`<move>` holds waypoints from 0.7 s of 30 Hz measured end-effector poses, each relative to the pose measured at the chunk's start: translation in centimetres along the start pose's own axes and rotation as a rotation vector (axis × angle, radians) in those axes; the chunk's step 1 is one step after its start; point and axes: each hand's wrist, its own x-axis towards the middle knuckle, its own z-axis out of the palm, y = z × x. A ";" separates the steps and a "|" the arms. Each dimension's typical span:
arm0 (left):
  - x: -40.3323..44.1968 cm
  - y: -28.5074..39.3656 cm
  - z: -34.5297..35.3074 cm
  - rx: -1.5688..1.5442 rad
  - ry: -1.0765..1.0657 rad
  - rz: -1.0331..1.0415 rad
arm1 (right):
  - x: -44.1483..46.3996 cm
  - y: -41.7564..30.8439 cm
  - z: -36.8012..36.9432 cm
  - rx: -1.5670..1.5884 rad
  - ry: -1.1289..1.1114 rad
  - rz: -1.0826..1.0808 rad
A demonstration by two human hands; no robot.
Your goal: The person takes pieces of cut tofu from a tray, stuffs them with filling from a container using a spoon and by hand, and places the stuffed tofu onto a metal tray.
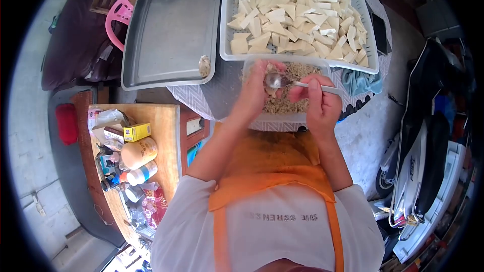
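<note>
Mixture (287,103), brown and crumbly, fills the tub (290,118), and on the head feed I have both hands just over it. My landmark is that tub, which stands on the patterned cloth (189,98) at the table's near edge.

Over the tub's left half I see the left hand (258,84), curled narrow around a pale lump (275,92). Much of the lump is hidden behind the fingers and the spoon (275,80), so I cannot tell its full shape. Over the tub's right side, the right hand (322,102) pinches the spoon's handle between thumb and fingers. The spoon's bowl points leftward, right at the left palm; I cannot tell whether it touches the lump. The mixture shows below and between the two hands.

Just beyond the tub's far rim is the white crate (374,60), with many pale wedges (302,22) heaped inside, well within reach of both hands. Left of the tub and farther out I have the metal tray (171,25); one pale piece (204,66) lies in its corner nearest the tub. Just right of the tub is a blue rag (362,81). On the tub's near side I see the orange apron (272,171).
</note>
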 end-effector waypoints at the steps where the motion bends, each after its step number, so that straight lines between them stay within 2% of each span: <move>1: -0.1 0.2 0.2 -0.015 0.017 0.022 | -0.2 0.0 -0.1 -0.069 -0.013 -0.013; 3: -0.2 0.3 0.1 0.026 0.029 -0.035 | -0.2 0.1 -0.2 -0.201 -0.041 -0.047; 4: -0.1 0.3 0.1 0.047 0.038 -0.060 | 0.0 0.3 -0.6 -0.134 -0.009 -0.039; 7: 0.0 0.0 0.3 -0.146 0.081 0.006 | 0.5 0.8 -2.9 -0.002 0.114 0.013; 10: 0.9 -0.4 -2.3 -0.159 -0.296 0.083 | 0.6 0.8 -3.3 0.048 0.202 -0.035; 13: 0.0 -0.5 0.4 -0.039 0.023 -0.007 | 0.3 1.4 -3.0 -0.035 0.124 0.002; 16: -1.0 1.3 1.8 0.146 -0.013 0.118 | 0.1 1.9 -2.6 -0.145 0.070 -0.017; 19: -0.8 1.6 0.2 0.100 -0.055 0.029 | -0.1 2.3 -2.5 -0.273 0.036 -0.058; 21: -0.4 2.7 -1.3 0.095 0.102 0.103 | -0.2 2.3 -2.5 -0.259 0.025 -0.038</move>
